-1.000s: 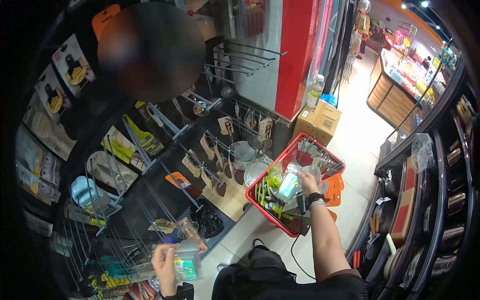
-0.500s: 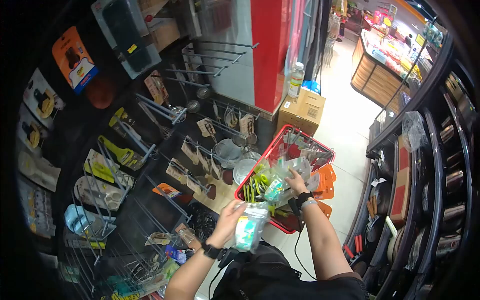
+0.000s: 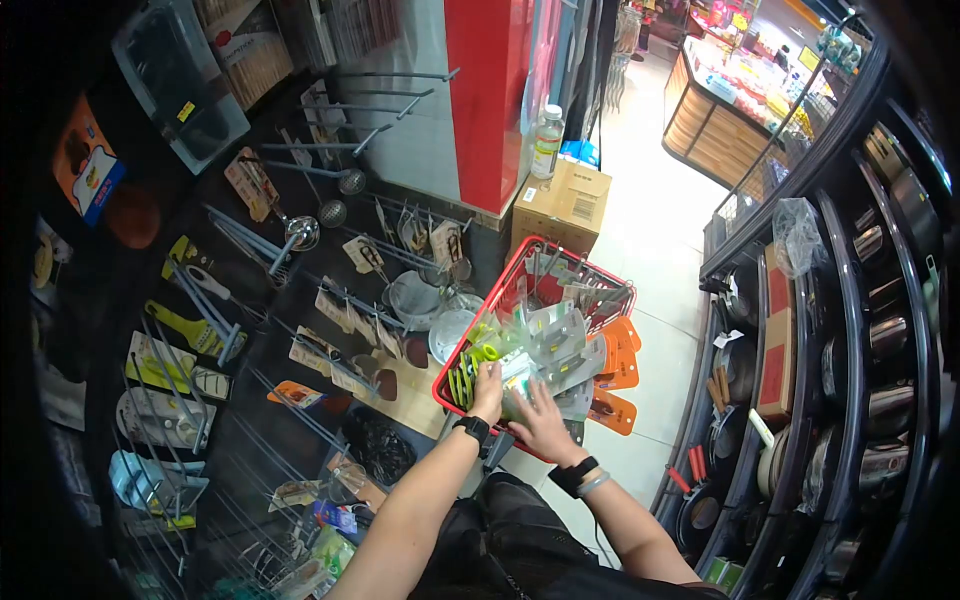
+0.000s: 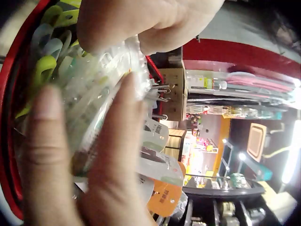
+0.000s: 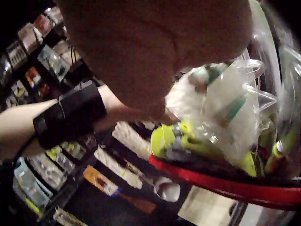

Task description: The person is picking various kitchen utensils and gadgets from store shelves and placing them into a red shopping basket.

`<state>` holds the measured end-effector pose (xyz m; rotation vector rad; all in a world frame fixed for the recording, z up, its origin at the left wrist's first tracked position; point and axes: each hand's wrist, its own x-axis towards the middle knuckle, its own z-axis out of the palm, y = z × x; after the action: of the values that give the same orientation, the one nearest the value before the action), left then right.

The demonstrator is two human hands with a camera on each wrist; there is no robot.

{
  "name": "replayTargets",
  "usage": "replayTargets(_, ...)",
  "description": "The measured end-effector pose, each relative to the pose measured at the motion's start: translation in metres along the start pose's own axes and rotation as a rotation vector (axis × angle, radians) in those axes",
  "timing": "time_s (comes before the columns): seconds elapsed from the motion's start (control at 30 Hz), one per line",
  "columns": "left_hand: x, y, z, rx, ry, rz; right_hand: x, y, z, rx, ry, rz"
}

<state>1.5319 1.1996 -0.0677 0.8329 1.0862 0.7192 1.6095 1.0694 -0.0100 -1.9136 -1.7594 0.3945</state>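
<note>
My left hand (image 3: pixel 487 393) grips a clear plastic package (image 3: pixel 518 370) with a white and green label, over the red shopping basket (image 5: pixel 225 188). Beside it, my right hand (image 3: pixel 541 425) presses the packages with its fingers spread. The right hand's fingers (image 4: pixel 115 150) also show in the left wrist view, stretched over the clear wrapping. Lime-green handled utensils (image 3: pixel 460 383) stand along the basket's left side. Clear packs (image 3: pixel 560 345) fill its middle, and orange cards (image 3: pixel 611 411) stick out over its right rim.
Hanging utensils on metal hooks (image 3: pixel 330 322) line the dark display at left. A cardboard box (image 3: pixel 575 200) with a bottle (image 3: pixel 546 145) on top stands behind the basket. Black shelves of pans (image 3: pixel 738 365) run along the right. A black plastic bag (image 3: pixel 378 445) lies below the hooks.
My left hand has carried a clear package from the lower left up and right into the basket. My right hand has shifted nearer to me and spread its fingers. The view has turned right.
</note>
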Motion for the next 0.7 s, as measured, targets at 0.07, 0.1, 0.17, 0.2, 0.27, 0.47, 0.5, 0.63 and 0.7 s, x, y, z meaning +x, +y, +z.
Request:
replayTargets(0.07, -0.005, 0.008, -0.008, 0.173, -0.013, 0.089, 0.0, 0.006, 0.017, -0.115, -0.106, 0.003)
replayTargets(0.1, -0.011, 0.011, -0.015, 0.226, 0.003, 0.143, 0.001, 0.01, 0.024, -0.179, -0.109, 0.029)
replayTargets(0.17, -0.024, 0.028, -0.026, 0.256, 0.031, 0.189, 0.006, 0.015, 0.03, -0.201, -0.126, 0.098)
replayTargets(0.2, -0.038, 0.036, -0.034, 0.274, 0.025, 0.206, 0.013, 0.018, 0.03, -0.188, -0.098, 0.14)
replayTargets(0.27, -0.052, 0.039, -0.05, 0.205, 0.009, 0.137, 0.026, 0.033, 0.033, -0.175, -0.105, 0.184)
replayTargets(0.47, -0.102, 0.029, -0.093, 0.117, 0.076, -0.017, 0.04, 0.058, 0.05, -0.112, -0.05, 0.17)
replayTargets(0.5, -0.107, 0.022, -0.1, 0.125, 0.106, -0.014, 0.037, 0.063, 0.054, 0.037, 0.034, 0.213)
replayTargets(0.63, -0.133, 0.019, -0.116, 0.085, 0.203, 0.011, 0.033, 0.056, 0.048, 0.328, 0.323, 0.266)
replayTargets(0.7, -0.141, 0.014, -0.123, 0.104, 0.222, 0.015, 0.032, 0.048, 0.051, 0.305, 0.465, 0.336)
